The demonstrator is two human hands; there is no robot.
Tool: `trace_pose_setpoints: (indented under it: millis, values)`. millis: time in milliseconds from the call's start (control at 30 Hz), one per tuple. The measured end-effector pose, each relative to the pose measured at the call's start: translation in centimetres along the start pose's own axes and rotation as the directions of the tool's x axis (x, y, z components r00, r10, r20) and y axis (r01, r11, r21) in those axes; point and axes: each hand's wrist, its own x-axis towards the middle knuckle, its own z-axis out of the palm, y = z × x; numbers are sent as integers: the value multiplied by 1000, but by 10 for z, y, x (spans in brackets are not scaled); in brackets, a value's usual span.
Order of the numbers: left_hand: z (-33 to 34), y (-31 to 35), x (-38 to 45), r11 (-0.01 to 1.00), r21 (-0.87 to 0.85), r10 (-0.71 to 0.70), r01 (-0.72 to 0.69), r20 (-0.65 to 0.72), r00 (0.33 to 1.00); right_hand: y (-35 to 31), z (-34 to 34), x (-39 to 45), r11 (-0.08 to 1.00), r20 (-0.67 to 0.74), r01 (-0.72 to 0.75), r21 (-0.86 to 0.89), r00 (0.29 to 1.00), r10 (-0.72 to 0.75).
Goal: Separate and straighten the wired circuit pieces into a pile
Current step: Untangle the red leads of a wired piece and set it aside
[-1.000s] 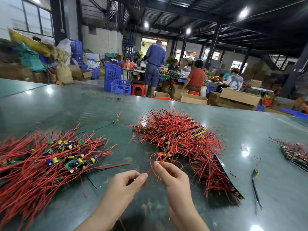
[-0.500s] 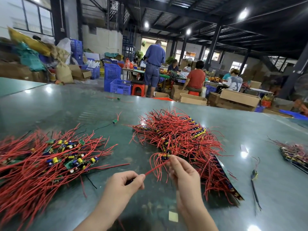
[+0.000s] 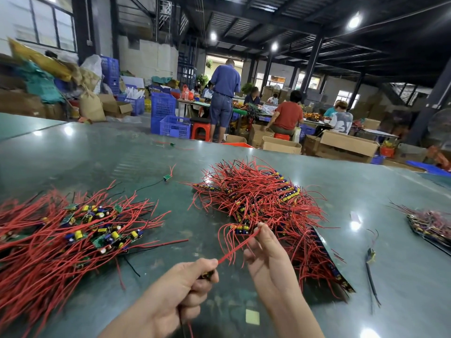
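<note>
Our left hand (image 3: 180, 286) pinches a red wire (image 3: 235, 248) taut. Our right hand (image 3: 266, 254) pinches its far end beside the tangled heap (image 3: 263, 198).

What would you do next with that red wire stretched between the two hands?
Probably slide the right hand further along the red wire, away from the left hand. The wire runs taut between both pinches, but its far end still curls back toward the tangled heap.
</note>
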Motion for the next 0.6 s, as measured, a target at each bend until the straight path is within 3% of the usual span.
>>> trace_pose_setpoints:
  millis: [100, 167, 267, 367, 400, 467, 533, 600]
  values:
    - [-3, -2, -2, 973, 189, 150, -131, -92, 984, -5, -8, 2, 918, -62, 117, -380, 987, -151]
    - [-5, -4, -1, 858, 442, 342, -261, -114, 933, -5, -9, 2, 876, -82, 138, -462, 977, -197]
    - [-1, -3, -1, 616, 695, 525, -371, -11, 851, -11, -6, 3, 987, -87, -45, -154, 996, 32]
    - [4, -2, -4, 572, 712, 534, -408, 55, 844, -10, -1, 1, 970, -38, -205, 132, 977, 211]
    - [5, -1, -5, 596, 689, 513, -412, 68, 856, -9, -1, 1, 968, -27, -196, 157, 979, 203]
    - [7, 0, -4, 764, 522, 407, -379, 66, 911, -10, -3, 2, 982, -5, -125, 140, 992, 127]
    - [7, 2, -2, 955, 201, 215, -218, 34, 976, -16, -5, 4, 1000, 14, -1, -7, 1000, 1]
    - [4, 4, -1, 987, -115, 125, -116, 74, 989, -19, -9, 6, 973, 10, 135, -189, 991, -135]
